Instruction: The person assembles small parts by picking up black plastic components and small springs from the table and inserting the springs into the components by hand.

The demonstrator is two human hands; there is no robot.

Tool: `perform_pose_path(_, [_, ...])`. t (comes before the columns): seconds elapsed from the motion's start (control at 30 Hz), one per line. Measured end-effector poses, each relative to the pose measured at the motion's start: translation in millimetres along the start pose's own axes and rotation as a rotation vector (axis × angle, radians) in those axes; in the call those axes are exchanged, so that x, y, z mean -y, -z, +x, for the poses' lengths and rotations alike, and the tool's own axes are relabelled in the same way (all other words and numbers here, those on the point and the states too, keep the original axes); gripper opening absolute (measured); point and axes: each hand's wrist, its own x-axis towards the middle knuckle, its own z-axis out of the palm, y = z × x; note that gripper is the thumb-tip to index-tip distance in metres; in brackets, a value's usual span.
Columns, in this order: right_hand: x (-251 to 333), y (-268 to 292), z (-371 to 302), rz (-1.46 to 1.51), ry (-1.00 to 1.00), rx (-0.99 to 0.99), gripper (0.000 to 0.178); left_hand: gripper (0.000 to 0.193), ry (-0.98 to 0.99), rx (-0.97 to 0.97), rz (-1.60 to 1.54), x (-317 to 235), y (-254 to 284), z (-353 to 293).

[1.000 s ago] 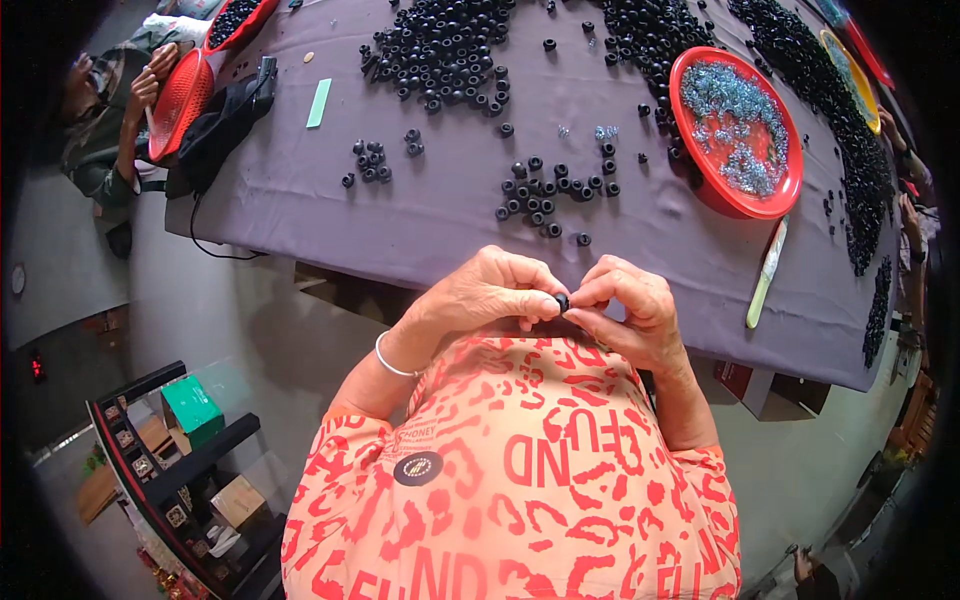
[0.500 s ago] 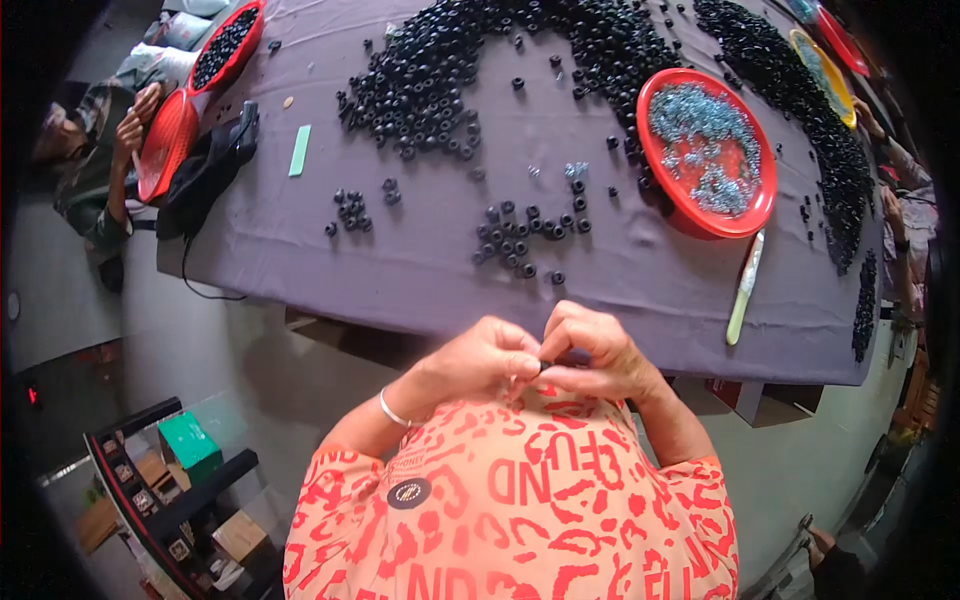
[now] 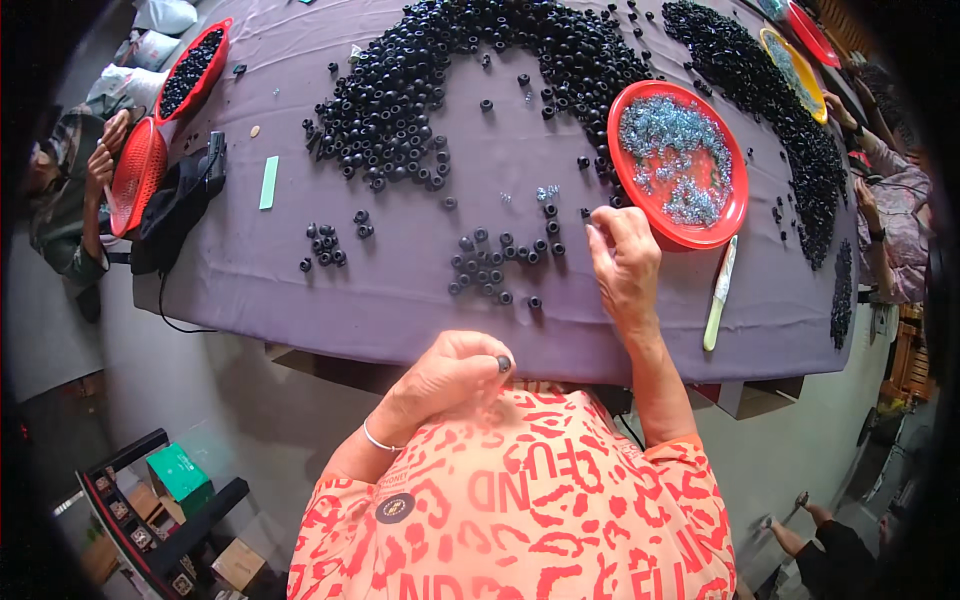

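My left hand is in front of my shirt, below the table's front edge, with thumb and finger closed on a small round black plastic cap. My right hand is over the table by the near left rim of the red tray. Its fingers are bent and drawn together; anything between their tips is too small to make out. Many tiny clear bluish pieces lie in the tray. Left of my right hand sits a loose group of black caps, with a few clear pieces just beyond.
A big curved heap of black caps covers the far middle. Another black heap runs down the right side. A pale-green-handled knife lies below the tray, a green strip at left. Other people work at both sides.
My hands were together at the shirt, fingers on a small black piece. The right has moved away, forward over the table to beside the red tray; the left stays back with the cap.
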Motion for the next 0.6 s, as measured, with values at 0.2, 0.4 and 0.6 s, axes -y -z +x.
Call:
perform_pose_path(0.2, [-19.7, -14.1, 14.1, -0.275, 0.035, 0.059, 0.014, 0.016, -0.025, 0.038, -0.045, 2.5, 11.7, 0.3])
perform_pose_path(0.4, [-10.1, -4.7, 9.7, -0.045, -0.037, 0.103, 0.011, 0.018, -0.037, -0.021, -0.06, 2.9, 11.0, 2.1])
perform_pose_path(0.6, [30.9, 21.7, -24.6, 0.779, -0.521, 0.387, 0.016, 0.021, -0.059, 0.0, -0.073, 1.4, 0.6, 6.0])
